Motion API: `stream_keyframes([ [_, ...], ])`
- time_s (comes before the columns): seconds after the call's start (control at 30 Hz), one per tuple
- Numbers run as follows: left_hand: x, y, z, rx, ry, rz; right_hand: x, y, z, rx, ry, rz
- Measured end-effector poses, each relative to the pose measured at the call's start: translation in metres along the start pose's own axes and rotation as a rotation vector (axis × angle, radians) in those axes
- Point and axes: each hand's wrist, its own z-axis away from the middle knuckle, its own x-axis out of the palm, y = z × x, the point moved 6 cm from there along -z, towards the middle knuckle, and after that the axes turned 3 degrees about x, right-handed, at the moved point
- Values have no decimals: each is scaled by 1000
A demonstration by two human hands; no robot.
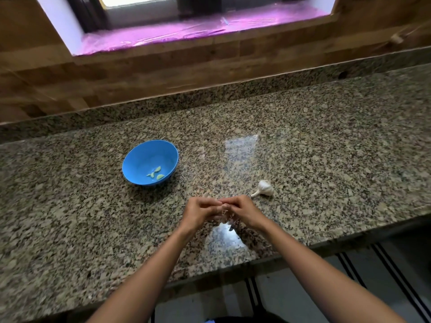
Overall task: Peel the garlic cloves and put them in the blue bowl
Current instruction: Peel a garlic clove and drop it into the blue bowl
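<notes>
One blue bowl (140, 157), three peeled cloves (155, 173) in it, one garlic bulb (264, 188), two hands.

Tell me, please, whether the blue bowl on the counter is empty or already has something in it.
Not empty: the blue bowl stands upright and holds a few pale peeled garlic cloves on its floor.

speckled granite worktop (326, 141), polished and glossy, mirroring window light. smooth blue plastic bowl (150, 162) with a soft sheen. garlic bulb (264, 188) in dry, papery white skin. wood-plank wall (163, 64), matt. window sill (186, 31) under shiny, crinkled pink plastic film.
</notes>
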Motion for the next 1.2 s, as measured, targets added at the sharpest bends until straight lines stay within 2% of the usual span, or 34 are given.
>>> stream_keyframes([
  [0.13,-7,6,1,71,23,-9,-2,-3,-3,48,-100,59],
  [0.17,-7,9,1,131,17,-110,-3,-4,-3,43,-106,92],
  [0.23,-5,19,7,333,-1,-552,-4,-4,-3,34,-125,135],
  [0.3,3,24,12,564,-88,-945,-3,-4,0,14,-124,161],
  [0.33,5,23,12,626,-141,-1060,-3,-6,1,-7,-109,186],
  [0.4,7,19,11,622,-204,-1153,-5,-8,0,-77,-72,258],
  [0.47,5,19,9,550,-224,-1106,-4,-15,1,-189,-42,333],
  [0.57,3,14,5,299,-269,-886,-2,-22,3,-327,8,428],
  [0.67,2,9,5,29,-328,-531,-3,-25,4,-414,38,477],
  [0.77,3,1,3,-258,-352,0,-4,-29,2,-447,14,527],
  [0.8,3,-1,3,-342,-347,125,-4,-30,1,-453,-1,543],
  [0.83,2,-3,3,-368,-338,135,-3,-30,0,-442,-20,541],
  [0.9,-1,0,0,-191,-302,-211,-4,-22,-4,-296,-69,394],
  [0.97,-1,10,-2,165,-237,-616,-3,-13,-3,-85,-146,7],
  [1.03,0,23,5,557,-174,-807,2,-7,0,48,-234,-266],
  [1.1,0,22,10,835,-170,-941,7,-5,3,122,-337,-402],
  [1.13,1,20,8,853,-167,-955,9,-6,4,132,-358,-422],
  [1.17,0,17,4,760,-149,-917,7,-7,3,108,-329,-376],
  [1.2,-2,13,0,530,-145,-784,4,-9,1,58,-263,-262],
])
